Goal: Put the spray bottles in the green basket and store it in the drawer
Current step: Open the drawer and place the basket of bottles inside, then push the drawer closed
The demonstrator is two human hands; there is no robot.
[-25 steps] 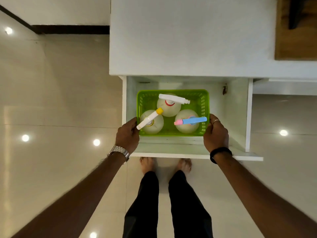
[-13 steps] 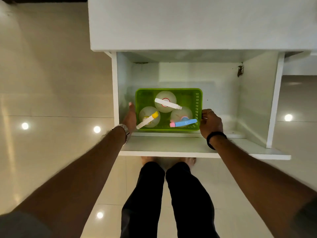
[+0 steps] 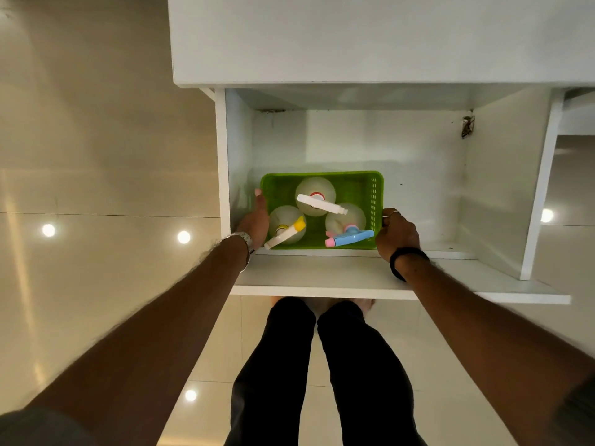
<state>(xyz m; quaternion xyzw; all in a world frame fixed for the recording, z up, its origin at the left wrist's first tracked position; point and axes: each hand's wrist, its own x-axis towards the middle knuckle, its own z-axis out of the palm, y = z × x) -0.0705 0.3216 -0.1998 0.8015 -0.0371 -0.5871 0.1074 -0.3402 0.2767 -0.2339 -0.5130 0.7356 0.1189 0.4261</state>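
The green basket [image 3: 354, 180] sits low inside the open white drawer [image 3: 322, 278], near its front left. Three pale spray bottles stand in it: one with a white nozzle [image 3: 317, 201] at the back, one with a yellow-tipped nozzle [image 3: 286, 231] front left, one with a blue and pink nozzle [image 3: 349, 238] front right. My left hand [image 3: 256, 220] lies flat against the basket's left side, between it and the drawer wall. My right hand [image 3: 397, 235] grips the basket's right rim.
The white cabinet top [image 3: 370, 40] overhangs the back of the drawer. The drawer's right half [image 3: 425, 194] holds nothing else. My legs in dark trousers [image 3: 322, 365] stand just below the drawer front, on glossy beige floor tiles [image 3: 96, 188].
The basket has gone down from above the drawer's front edge to deep inside it. Both hands went down with it, staying on its sides.
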